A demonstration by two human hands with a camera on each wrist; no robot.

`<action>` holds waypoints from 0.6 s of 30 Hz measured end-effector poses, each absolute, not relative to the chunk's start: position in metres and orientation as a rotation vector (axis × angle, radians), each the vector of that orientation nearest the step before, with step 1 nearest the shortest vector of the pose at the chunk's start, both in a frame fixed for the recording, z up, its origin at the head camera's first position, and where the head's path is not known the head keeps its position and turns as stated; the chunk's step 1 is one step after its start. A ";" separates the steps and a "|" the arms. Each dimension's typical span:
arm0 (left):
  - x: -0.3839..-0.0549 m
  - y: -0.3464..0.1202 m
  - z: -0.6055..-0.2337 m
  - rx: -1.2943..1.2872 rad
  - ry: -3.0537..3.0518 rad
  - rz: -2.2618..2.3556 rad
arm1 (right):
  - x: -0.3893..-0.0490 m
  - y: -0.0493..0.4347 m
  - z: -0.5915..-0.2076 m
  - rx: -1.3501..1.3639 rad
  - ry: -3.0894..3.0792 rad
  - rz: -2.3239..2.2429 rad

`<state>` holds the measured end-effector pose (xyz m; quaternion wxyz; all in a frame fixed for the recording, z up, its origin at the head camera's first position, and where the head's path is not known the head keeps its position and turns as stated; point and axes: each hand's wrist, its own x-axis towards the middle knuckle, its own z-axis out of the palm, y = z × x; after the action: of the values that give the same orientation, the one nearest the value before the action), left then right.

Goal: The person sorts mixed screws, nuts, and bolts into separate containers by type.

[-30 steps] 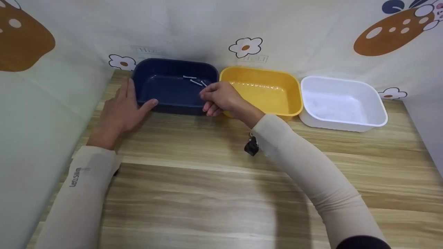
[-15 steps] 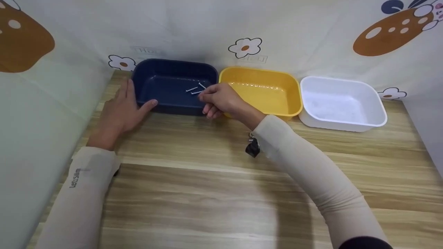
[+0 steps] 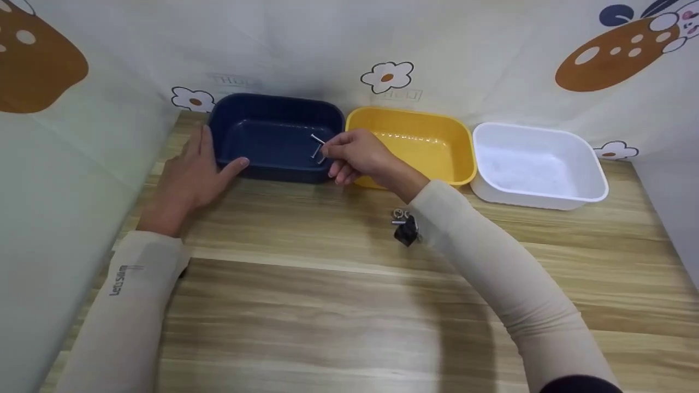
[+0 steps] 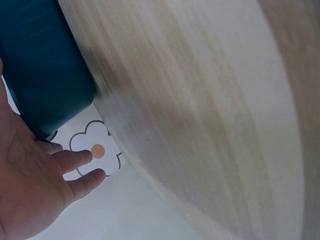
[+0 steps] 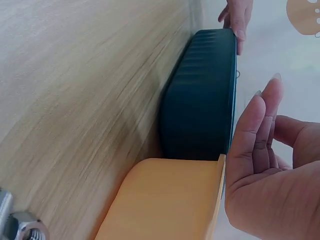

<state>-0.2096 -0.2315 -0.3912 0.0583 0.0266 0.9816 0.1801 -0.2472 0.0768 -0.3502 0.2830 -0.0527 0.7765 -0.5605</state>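
Observation:
My left hand (image 3: 191, 169) braces the near left corner of the dark blue bin (image 3: 262, 172). Its thumb lies on the front rim and its fingers stretch along the left end, as the left wrist view shows too. Over the bin's right end, my right hand (image 3: 357, 155) pinches a thin metal screw (image 3: 316, 138) between thumb and forefinger. Another screw (image 3: 315, 152) appears just below the fingertips, with a third piece partly hidden beside them. In the right wrist view the right hand (image 5: 265, 165) hovers at rim height, its pinching fingertips mostly hidden.
A yellow bin (image 3: 464, 158) stands right of the blue one, and a white bin (image 3: 546, 197) beyond it. Metal nuts (image 3: 398, 213) and a screw (image 3: 398, 222) lie on the wooden table near the right sleeve. A patterned cloth wall (image 3: 317, 49) rises behind.
The screws at the right fingertips have turned and shifted down and right. The right hand has slid slightly right, uncovering the nuts and a screw on the table. My left hand stays put.

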 end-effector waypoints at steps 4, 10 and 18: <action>-0.210 -0.231 -0.392 0.082 2.966 0.543 | -0.245 0.080 -0.352 -0.139 2.075 -1.485; -0.210 -0.231 -0.392 0.080 2.965 0.539 | -0.239 0.084 -0.356 -0.138 2.085 -1.461; -0.210 -0.231 -0.392 0.086 2.974 0.537 | -0.229 0.095 -0.359 -0.094 2.035 -1.508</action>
<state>-0.2100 -0.2312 -0.3917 0.0591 0.0285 0.9820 0.1772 -0.2290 0.0951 -0.3592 0.2989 -0.0355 0.7661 -0.5679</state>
